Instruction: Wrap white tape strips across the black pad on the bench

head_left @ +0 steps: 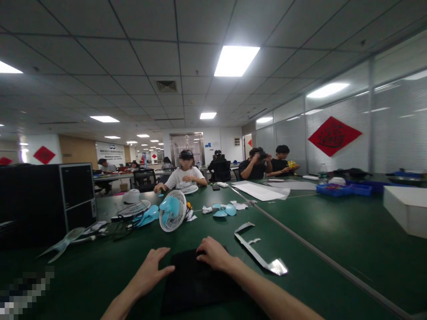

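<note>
A flat black piece, possibly folded cloth (pixel 200 289), lies on the green table right in front of me. My left hand (pixel 151 269) hovers at its left edge, thumb and fingers spread with nothing between them. Over the far right part of the black piece rests my right hand (pixel 215 254), its fingers bent and pointing left. A small gap shows between its thumb and forefinger, and no held object is visible. To the right lies a bent strip of white and silvery material (pixel 256 253).
Beyond my hands stand a fan head with blue blades (pixel 171 211) and a loose blue fan blade (pixel 224 210). A black computer case (pixel 78 195) is at left. White sheets (pixel 262 190), a blue tray (pixel 333 190) and a white box (pixel 405 209) lie right. Co-workers sit across.
</note>
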A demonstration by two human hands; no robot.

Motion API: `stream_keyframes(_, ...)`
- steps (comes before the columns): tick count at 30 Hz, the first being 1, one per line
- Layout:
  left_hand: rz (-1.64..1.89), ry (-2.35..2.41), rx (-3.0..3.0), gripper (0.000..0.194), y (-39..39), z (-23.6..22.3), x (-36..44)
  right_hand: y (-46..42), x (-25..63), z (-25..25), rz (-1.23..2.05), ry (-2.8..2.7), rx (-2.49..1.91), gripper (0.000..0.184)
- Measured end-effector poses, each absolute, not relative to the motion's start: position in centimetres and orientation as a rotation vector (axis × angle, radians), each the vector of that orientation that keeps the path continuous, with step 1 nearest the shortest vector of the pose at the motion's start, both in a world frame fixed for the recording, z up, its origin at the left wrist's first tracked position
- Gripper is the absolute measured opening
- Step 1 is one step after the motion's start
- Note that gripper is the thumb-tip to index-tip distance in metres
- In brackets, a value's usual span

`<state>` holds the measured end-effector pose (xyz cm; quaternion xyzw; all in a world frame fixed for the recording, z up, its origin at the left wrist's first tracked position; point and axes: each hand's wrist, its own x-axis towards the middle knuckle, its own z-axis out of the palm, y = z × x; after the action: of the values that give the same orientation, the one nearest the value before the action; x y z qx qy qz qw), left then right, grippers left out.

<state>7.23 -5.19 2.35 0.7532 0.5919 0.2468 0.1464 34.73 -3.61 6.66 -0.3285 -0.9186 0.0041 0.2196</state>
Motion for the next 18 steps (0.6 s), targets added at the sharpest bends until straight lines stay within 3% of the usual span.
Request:
stream_keyframes(8, 0.634, 1.653, 2.176, 0.071, -5.7, 2.4, 9.1, -3.1, 36.1, 6.7, 0.012, -2.459, -1.005, 0.027)
stream_keyframes(18, 0.603, 1.643, 2.173, 0.077, -5.8, 2.8, 9.0, -6.6, 49.3, 5.4, -0.16, -2.074, -1.392, 0.021)
